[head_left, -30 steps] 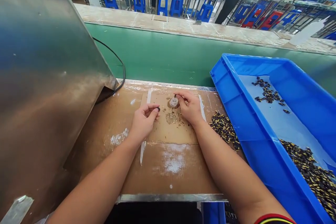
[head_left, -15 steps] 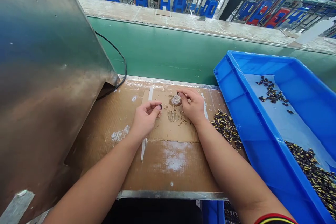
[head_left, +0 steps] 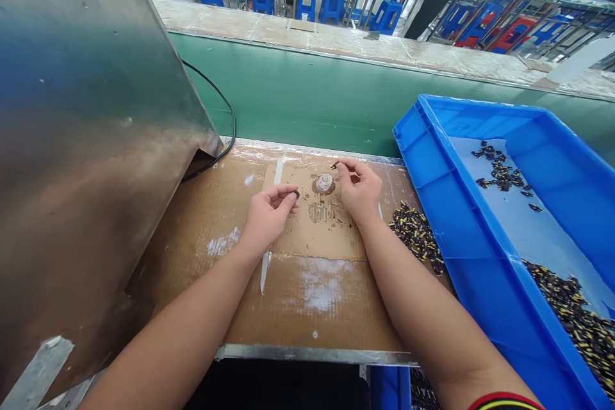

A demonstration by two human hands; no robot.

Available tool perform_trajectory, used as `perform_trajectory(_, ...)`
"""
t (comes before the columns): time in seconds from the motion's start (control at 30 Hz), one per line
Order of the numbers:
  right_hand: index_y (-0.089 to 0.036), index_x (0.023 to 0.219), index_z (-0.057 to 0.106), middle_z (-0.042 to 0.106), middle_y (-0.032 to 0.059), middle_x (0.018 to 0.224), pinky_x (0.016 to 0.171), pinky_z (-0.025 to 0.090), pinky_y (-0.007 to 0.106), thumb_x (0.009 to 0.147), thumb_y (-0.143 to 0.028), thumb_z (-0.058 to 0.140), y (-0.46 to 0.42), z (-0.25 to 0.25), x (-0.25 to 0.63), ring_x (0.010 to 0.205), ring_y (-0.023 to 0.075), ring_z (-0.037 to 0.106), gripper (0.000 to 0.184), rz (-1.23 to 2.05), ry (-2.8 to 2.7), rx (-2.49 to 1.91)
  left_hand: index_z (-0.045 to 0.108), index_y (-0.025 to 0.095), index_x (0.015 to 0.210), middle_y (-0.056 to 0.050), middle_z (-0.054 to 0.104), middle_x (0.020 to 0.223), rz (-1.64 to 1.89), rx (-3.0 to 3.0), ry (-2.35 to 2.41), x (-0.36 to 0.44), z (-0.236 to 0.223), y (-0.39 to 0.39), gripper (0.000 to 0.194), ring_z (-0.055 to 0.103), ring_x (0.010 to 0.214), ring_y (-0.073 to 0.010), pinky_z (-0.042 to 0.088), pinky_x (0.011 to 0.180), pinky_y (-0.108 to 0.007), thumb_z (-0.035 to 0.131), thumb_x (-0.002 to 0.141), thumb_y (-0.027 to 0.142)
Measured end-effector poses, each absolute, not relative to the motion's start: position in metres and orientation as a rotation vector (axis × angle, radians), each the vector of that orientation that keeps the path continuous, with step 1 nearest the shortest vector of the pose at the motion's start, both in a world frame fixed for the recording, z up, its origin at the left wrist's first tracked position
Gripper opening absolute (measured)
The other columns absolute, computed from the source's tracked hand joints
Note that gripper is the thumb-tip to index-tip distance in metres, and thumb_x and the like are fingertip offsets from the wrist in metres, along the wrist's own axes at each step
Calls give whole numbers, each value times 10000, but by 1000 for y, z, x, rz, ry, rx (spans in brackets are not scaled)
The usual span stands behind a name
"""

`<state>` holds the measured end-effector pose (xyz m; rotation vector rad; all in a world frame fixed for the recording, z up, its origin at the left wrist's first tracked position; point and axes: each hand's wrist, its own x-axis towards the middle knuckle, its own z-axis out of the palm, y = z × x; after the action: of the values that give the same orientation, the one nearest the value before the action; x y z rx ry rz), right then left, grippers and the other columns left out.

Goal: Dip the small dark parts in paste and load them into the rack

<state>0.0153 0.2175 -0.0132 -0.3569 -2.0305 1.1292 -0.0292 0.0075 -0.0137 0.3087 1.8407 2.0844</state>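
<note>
Cardboard point(head_left: 288, 327) lies scuffed; left hand point(head_left: 266, 216) pinches a dark rounded piece point(head_left: 296, 194), right hand point(head_left: 361, 191) an irregular dark part point(head_left: 335, 166).

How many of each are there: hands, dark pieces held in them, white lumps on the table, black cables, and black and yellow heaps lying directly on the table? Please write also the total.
Left hand and right hand: 2
Held dark pieces, one in each hand: 2
White lump: 1
Black cable: 1
Heap: 1
Total: 7

One head view looks forward-down across the worktable point(head_left: 278, 320).
</note>
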Motion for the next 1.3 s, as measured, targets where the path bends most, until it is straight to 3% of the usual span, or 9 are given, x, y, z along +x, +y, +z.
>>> perform_trajectory(0.23,-209,848,693,705,8,780,540,541,187,815,-409,780,199,18,36,658,101,630,221,2204,-1406,-542,788,122,1082,-102,779,908,2108,291,1826,-30,-18,5,477,730,778,-176,633,763,-308,879,773,473)
perform_trajectory(0.37,-207,816,672,666,-24,745,512,495,100,784,-287,823,179,49,66,629,51,570,175,2782,-989,-488,788,132,1051,-84,771,872,2098,322,1800,-28,-15,5,446,722,758,-163,627,733,-283,874,781,476)
perform_trajectory(0.47,-210,833,683,652,-43,712,478,462,79,765,-191,814,168,56,87,603,45,535,149,3006,-754,-468,788,136,1051,-83,768,875,2084,355,1824,-25,-12,4,428,719,761,-161,618,724,-271,864,794,470)
perform_trajectory(0.83,-188,845,666,588,-55,667,459,419,45,773,-187,798,161,32,102,570,36,469,150,3131,-633,-358,789,154,1068,-78,771,909,2045,373,1862,-22,-15,0,394,725,774,-159,601,720,-251,860,812,445)
perform_trajectory(1.3,-182,837,666,553,-43,645,456,373,92,766,-218,797,150,34,104,565,56,425,153,3125,-737,-311,806,169,1066,-75,790,898,2050,331,1828,-15,-8,0,396,736,772,-146,607,764,-246,891,790,439)
